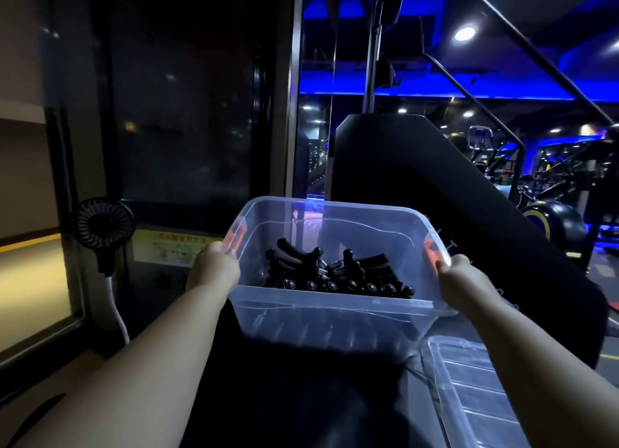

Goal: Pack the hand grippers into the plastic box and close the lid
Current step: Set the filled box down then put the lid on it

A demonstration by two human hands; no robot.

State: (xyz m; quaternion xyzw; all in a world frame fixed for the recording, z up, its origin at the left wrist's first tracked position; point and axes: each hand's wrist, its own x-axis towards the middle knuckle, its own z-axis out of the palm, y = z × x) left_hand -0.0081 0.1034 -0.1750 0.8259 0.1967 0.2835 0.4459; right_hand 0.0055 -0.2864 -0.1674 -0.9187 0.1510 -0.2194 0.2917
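Note:
A clear plastic box [335, 317] with orange latches on its short sides sits in the middle of the head view, its top uncovered. Several black hand grippers [335, 273] lie in a pile on its bottom. My left hand [214, 268] grips the box's left rim beside the orange latch [234, 240]. My right hand [464, 280] grips the right rim just below the other orange latch [432, 253]. The clear lid [475, 394] lies flat at the lower right, apart from the box.
A small black fan [102, 226] with a white cable stands at the left by a dark glass panel. A large black gym machine [418, 186] rises behind the box. A dark surface [284, 397] lies under the box. More gym equipment stands far right.

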